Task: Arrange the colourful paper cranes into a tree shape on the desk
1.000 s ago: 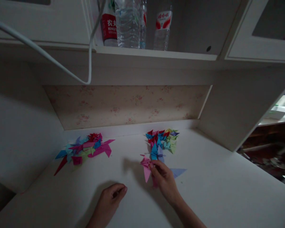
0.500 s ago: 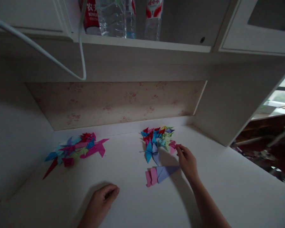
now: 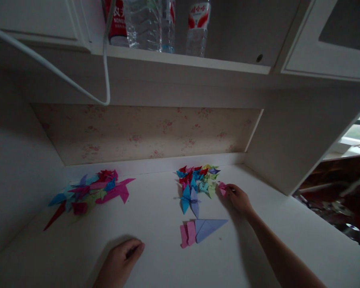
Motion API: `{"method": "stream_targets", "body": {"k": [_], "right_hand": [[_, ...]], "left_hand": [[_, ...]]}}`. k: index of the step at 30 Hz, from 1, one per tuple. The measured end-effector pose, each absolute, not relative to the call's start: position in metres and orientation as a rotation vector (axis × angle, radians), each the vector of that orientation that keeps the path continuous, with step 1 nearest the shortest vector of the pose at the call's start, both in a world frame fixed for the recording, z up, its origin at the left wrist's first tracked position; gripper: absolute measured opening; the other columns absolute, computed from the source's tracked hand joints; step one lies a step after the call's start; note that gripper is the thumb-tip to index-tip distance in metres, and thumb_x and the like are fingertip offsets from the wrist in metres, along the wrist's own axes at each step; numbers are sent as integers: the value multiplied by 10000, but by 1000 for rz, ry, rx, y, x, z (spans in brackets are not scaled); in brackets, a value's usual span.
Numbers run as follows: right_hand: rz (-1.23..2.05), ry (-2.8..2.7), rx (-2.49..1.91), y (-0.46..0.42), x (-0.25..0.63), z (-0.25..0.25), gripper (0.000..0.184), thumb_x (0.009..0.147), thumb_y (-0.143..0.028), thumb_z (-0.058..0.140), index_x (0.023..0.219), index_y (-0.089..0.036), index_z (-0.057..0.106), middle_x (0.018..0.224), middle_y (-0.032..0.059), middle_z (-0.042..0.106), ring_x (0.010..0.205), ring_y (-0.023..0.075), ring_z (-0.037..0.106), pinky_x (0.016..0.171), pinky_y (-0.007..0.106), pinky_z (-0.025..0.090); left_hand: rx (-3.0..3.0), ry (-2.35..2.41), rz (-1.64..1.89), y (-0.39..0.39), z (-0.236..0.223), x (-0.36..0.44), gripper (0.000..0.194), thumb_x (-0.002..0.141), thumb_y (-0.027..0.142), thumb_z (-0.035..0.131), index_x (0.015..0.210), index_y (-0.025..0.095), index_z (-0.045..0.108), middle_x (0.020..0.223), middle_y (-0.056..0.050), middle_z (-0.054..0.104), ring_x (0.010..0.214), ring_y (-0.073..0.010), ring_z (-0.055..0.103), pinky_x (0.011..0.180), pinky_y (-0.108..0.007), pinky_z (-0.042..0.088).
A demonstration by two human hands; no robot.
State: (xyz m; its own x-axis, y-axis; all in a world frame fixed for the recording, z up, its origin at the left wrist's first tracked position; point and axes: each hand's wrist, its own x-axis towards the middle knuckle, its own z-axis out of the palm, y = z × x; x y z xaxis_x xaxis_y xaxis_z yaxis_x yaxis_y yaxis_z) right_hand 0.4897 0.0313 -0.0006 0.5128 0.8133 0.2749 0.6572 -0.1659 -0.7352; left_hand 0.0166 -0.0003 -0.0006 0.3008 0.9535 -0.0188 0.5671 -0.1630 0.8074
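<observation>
Between the fingertips of my right hand point(image 3: 238, 198) is a pink paper crane point(image 3: 222, 189), just right of a cluster of folded paper cranes point(image 3: 195, 180) in red, blue, green and purple. A light purple crane point(image 3: 194, 202) lies at the near end of that cluster. Closer to me lie a purple folded paper triangle point(image 3: 210, 229) and pink folded paper pieces point(image 3: 188, 233), side by side. My left hand point(image 3: 123, 258) rests on the table at the lower left, its fingers curled in and nothing visible in them.
A heap of colourful folded paper point(image 3: 93, 192) lies at the left of the white table point(image 3: 159, 208). Overhead, an open shelf point(image 3: 180, 59) holds clear bottles point(image 3: 198, 32) and a red container point(image 3: 120, 24). A white cable point(image 3: 106, 80) hangs down in front.
My right hand has shifted slightly right with the pink crane, which now sits apart from the cluster. The view has shifted a little; my left hand keeps its curled pose.
</observation>
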Motion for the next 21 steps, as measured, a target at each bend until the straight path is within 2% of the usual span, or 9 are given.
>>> {"method": "stream_targets", "body": {"k": [8, 11, 18, 21], "right_hand": [[297, -1199, -1901, 45, 499, -22, 386, 786, -462, 508, 1019, -220, 698, 990, 72, 724, 859, 220, 655, 766, 318, 469], [297, -1153, -1900, 44, 499, -22, 407, 763, -477, 531, 1026, -221, 707, 934, 77, 734, 824, 226, 658, 753, 329, 470], [150, -828, -1872, 15, 489, -9, 491, 711, -484, 534, 1007, -127, 693, 912, 143, 709, 702, 239, 632, 676, 371, 472], [150, -529, -1633, -11, 471, -10, 431, 698, -472, 598, 987, -161, 676, 799, 72, 674, 576, 169, 568, 559, 324, 457]], "left_hand": [[1860, 1330, 644, 0, -3, 15, 339, 852, 481, 496, 738, 202, 651, 707, 4, 623, 695, -163, 579, 647, -217, 436], [1871, 1321, 651, 1, -3, 16, 329, 857, 463, 500, 743, 199, 659, 713, 2, 628, 701, -163, 579, 649, -219, 432], [1850, 1326, 742, -6, 7, 17, 325, 857, 428, 484, 718, 188, 654, 671, 10, 602, 651, -151, 553, 612, -222, 412], [1843, 1317, 760, -8, 10, 18, 321, 849, 415, 486, 694, 184, 648, 652, 12, 591, 651, -150, 550, 608, -222, 403]]}}
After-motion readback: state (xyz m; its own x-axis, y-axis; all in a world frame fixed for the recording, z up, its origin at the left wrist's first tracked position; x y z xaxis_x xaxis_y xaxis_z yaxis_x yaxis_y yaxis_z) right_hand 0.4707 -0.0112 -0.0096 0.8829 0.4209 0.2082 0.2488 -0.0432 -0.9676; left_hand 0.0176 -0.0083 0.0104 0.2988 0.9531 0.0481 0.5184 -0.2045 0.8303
